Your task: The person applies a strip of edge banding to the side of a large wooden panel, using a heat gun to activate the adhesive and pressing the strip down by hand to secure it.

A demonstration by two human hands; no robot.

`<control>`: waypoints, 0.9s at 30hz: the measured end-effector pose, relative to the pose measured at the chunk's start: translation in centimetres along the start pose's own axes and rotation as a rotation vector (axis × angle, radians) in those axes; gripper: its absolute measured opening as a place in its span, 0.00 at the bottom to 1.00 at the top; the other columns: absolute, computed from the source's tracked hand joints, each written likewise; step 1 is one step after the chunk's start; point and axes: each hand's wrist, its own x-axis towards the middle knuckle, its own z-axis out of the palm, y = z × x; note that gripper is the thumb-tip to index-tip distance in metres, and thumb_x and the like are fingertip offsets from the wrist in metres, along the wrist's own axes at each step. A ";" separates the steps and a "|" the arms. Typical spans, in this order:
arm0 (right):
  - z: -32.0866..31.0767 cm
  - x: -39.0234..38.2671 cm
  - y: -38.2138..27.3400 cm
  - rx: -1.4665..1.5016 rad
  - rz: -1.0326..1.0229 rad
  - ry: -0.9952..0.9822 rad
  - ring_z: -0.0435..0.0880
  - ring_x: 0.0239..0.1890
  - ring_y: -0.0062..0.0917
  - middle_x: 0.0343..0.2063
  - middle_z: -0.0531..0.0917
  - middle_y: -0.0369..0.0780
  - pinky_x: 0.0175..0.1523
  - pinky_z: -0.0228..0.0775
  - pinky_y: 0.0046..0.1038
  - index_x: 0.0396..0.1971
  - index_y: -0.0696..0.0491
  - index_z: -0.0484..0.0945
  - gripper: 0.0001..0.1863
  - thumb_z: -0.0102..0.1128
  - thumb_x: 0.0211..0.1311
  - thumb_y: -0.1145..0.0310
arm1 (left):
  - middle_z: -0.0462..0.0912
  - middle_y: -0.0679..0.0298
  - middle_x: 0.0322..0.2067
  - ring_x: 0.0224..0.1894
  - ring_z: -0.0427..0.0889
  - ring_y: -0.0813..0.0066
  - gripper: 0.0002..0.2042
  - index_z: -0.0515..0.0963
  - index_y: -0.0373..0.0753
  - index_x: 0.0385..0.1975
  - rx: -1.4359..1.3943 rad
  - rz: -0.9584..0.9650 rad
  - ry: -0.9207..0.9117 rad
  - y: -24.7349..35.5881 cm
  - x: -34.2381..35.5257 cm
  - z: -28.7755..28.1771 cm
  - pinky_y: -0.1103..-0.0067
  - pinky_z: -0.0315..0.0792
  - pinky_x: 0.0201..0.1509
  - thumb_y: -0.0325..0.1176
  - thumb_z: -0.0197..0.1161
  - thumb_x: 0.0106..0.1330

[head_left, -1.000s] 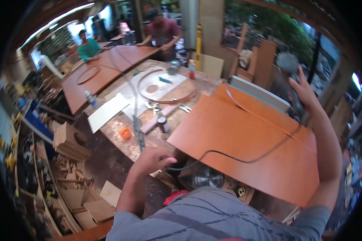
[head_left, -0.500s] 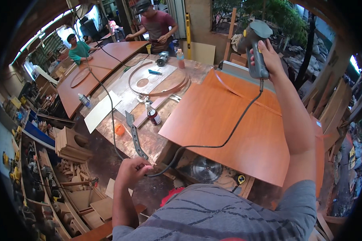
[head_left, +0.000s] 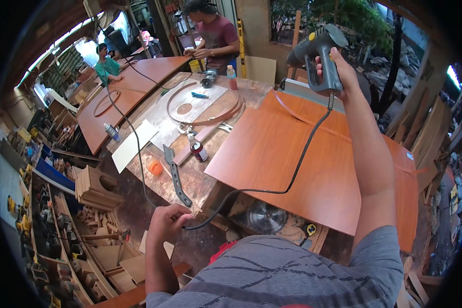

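Observation:
My right hand (head_left: 345, 77) is raised over the far right of an orange-brown wood panel (head_left: 287, 159), its fingers wrapped round the handle of a dark grey heat gun (head_left: 313, 50). The gun points up and to the left, clear of the panel. From its handle a black cord (head_left: 259, 191) droops across the panel's near edge to my left hand (head_left: 167, 223), where thumb and fingers pinch it. Along the panel's far part lies a thin curved brown edging strip (head_left: 292, 115).
A circular saw blade (head_left: 267, 216) sits just below the panel's near edge, beside a tape measure (head_left: 311, 229). On the workbench (head_left: 143, 192) are a dark bottle (head_left: 198, 151), a coiled strip (head_left: 205, 123) and a power tool (head_left: 209, 78). Two people (head_left: 218, 38) stand by another panel (head_left: 149, 69).
The heat gun has tilted, its front end swinging left. My left hand still grips the cord. The nearer co-worker has brought both hands together.

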 end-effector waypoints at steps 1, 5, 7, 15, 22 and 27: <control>-0.2 -0.1 0.0 -0.001 0.004 0.005 0.81 0.27 0.23 0.34 0.80 0.43 0.31 0.82 0.26 0.53 0.53 0.67 0.20 0.50 0.73 0.54 | 0.83 0.60 0.21 0.22 0.82 0.77 0.07 0.83 0.35 0.31 -0.005 0.005 -0.002 0.1 0.3 0.0 0.81 0.74 0.28 0.31 0.72 0.57; -1.1 0.2 -0.2 -0.009 0.045 0.001 0.82 0.27 0.24 0.35 0.80 0.43 0.31 0.82 0.26 0.53 0.53 0.67 0.20 0.49 0.73 0.54 | 0.83 0.60 0.21 0.22 0.82 0.77 0.07 0.83 0.36 0.32 0.029 0.028 -0.014 0.5 1.2 0.2 0.81 0.74 0.28 0.31 0.72 0.57; -1.1 -0.3 -0.2 -0.025 0.043 0.018 0.82 0.27 0.24 0.33 0.80 0.42 0.31 0.81 0.25 0.51 0.55 0.69 0.21 0.49 0.73 0.52 | 0.83 0.60 0.21 0.22 0.82 0.77 0.07 0.82 0.36 0.32 0.033 0.024 -0.014 0.7 1.5 0.3 0.81 0.74 0.28 0.31 0.72 0.58; -1.0 -0.3 0.0 -0.029 0.045 0.025 0.80 0.23 0.20 0.26 0.79 0.38 0.30 0.80 0.20 0.42 0.63 0.74 0.28 0.51 0.70 0.47 | 0.83 0.63 0.21 0.23 0.81 0.78 0.08 0.83 0.37 0.33 -0.018 -0.007 -0.032 1.8 2.0 1.0 0.80 0.73 0.29 0.33 0.72 0.58; -1.1 -0.1 0.4 0.008 0.065 0.030 0.81 0.24 0.23 0.25 0.79 0.40 0.29 0.79 0.23 0.41 0.62 0.74 0.26 0.49 0.72 0.49 | 0.82 0.64 0.20 0.22 0.77 0.82 0.06 0.83 0.35 0.32 0.013 -0.012 -0.015 1.9 1.7 0.8 0.82 0.71 0.28 0.27 0.71 0.56; -2.0 -0.1 0.4 0.008 0.096 0.049 0.82 0.24 0.23 0.25 0.79 0.40 0.29 0.80 0.23 0.40 0.62 0.74 0.25 0.50 0.72 0.49 | 0.82 0.63 0.20 0.22 0.77 0.82 0.07 0.83 0.34 0.32 -0.013 -0.024 -0.004 2.0 1.7 1.1 0.82 0.71 0.28 0.27 0.71 0.55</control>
